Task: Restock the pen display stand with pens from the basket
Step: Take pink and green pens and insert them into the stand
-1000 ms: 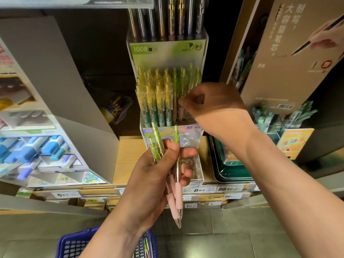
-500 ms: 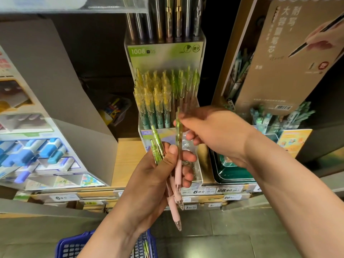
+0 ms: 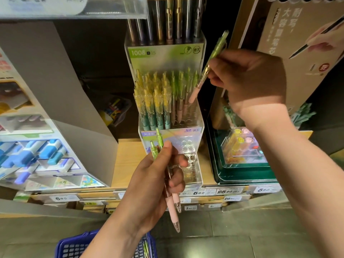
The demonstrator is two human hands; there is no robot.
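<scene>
The right hand (image 3: 247, 81) has lifted one pen (image 3: 208, 67), pinched tip-down, to the pen display stand's (image 3: 167, 54) right edge for slotting, while the left hand (image 3: 149, 183) grips two pens (image 3: 172, 203) before the stand.

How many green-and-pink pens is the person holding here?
3. Two green-topped, pink-gripped pens in the left hand, tips down; a third pen pinched in the right hand, tilted, pink end at the clear acrylic display stand. Another may hide inside the left grip.

Head-worn camera looks forward-down, close onto the display stand (image 3: 164, 57).
</scene>
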